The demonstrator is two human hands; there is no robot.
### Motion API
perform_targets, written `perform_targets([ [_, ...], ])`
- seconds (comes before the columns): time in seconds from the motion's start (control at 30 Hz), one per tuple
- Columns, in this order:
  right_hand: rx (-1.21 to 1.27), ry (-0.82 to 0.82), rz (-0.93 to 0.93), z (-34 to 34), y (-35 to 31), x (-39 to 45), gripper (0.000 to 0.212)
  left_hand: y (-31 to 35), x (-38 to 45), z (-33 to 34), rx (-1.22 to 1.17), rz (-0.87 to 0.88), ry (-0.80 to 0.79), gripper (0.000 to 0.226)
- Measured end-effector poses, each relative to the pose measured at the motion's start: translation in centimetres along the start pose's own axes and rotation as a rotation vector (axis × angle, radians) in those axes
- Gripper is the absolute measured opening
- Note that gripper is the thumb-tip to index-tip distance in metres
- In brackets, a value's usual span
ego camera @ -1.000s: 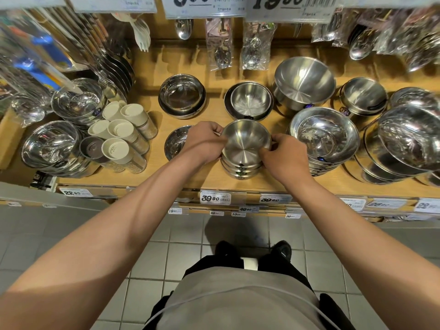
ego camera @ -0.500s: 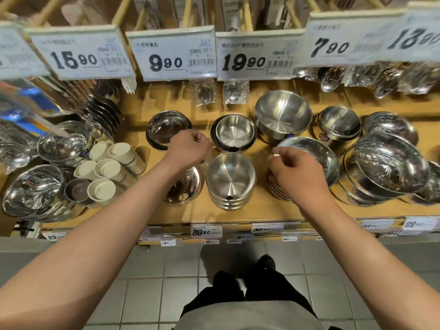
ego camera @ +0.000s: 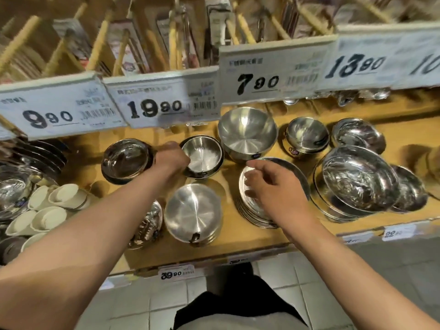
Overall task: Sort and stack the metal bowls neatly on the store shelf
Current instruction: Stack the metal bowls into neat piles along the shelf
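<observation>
My left hand (ego camera: 171,157) reaches to the back row, where its fingers curl over the left rim of a small steel bowl (ego camera: 204,156) that sits in a dark-rimmed stack. My right hand (ego camera: 270,188) hovers over a stack of wide shallow bowls (ego camera: 298,177), fingers loosely curled and holding nothing. A stack of matte steel bowls (ego camera: 192,211) stands at the shelf front between my arms. Behind my right hand is a large deep bowl (ego camera: 247,132). The frame is motion-blurred.
A dark shiny bowl stack (ego camera: 126,160) stands left of my left hand. A small bowl (ego camera: 307,134) and tilted shiny bowls (ego camera: 359,179) fill the right. White cups (ego camera: 56,198) lie at the left. Price tags (ego camera: 152,106) overhang the wooden shelf (ego camera: 238,236).
Both hands let go of the front bowl stack. My left hand moved back to the small bowl's rim, my right hand moved right over the shallow bowls. The camera tilted upward.
</observation>
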State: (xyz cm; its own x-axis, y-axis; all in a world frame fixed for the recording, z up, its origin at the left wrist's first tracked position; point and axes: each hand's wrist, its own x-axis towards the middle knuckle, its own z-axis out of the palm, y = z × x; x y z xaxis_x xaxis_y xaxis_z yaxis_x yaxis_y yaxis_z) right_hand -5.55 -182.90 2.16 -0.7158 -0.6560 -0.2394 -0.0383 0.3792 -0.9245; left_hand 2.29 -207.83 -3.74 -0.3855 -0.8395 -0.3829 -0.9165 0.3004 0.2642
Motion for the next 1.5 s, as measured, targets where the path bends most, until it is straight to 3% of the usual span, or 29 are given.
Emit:
perform_targets([
  [0.1, 0.012, -0.008, 0.028, -0.6, -0.2, 0.2, 0.025, 0.0, 0.5, -0.2, -0.066, 0.021, 0.01, 0.039],
  [0.27, 0.073, 0.032, 0.041, -1.6, -0.7, -0.3, 0.021, 0.0, -0.7, -1.8, -0.432, -0.016, 0.059, 0.016],
  [0.37, 0.088, 0.058, 0.039, -2.3, -0.7, -1.6, 0.021, -0.7, -3.3, -4.1, -0.617, -0.028, 0.062, 0.024],
  [0.47, 0.094, 0.03, 0.041, -3.1, -0.6, -3.4, 0.019, -1.6, -6.6, -6.6, -0.744, -0.001, 0.052, 0.017],
  [0.53, 0.101, 0.041, 0.072, -3.8, -0.5, -4.4, 0.025, -2.0, -8.9, -7.8, -0.746, 0.011, 0.049, 0.01],
  [0.63, 0.078, 0.086, 0.098, -5.3, -0.6, -5.0, 0.024, -1.9, -12.0, -8.6, -0.722, 0.065, 0.059, 0.02],
  [0.87, 0.039, 0.097, 0.034, -9.1, -1.4, -3.1, 0.02, -0.1, -17.7, -8.4, -0.74, 0.204, -0.044, 0.003],
  [0.93, -0.014, 0.101, 0.001, -10.3, -1.4, -2.2, 0.018, 0.4, -18.4, -8.1, -0.682, 0.219, -0.051, 0.008],
  [1.27, -0.326, 0.094, -0.047, -19.0, -2.3, 7.0, 0.027, 7.9, -17.9, -5.3, -0.835, 0.088, -0.016, 0.007],
  [1.5, -0.413, -0.15, 0.08, -21.4, 0.9, 15.1, 0.032, 12.7, -18.0, -2.4, -0.842, -0.004, 0.043, 0.019],
])
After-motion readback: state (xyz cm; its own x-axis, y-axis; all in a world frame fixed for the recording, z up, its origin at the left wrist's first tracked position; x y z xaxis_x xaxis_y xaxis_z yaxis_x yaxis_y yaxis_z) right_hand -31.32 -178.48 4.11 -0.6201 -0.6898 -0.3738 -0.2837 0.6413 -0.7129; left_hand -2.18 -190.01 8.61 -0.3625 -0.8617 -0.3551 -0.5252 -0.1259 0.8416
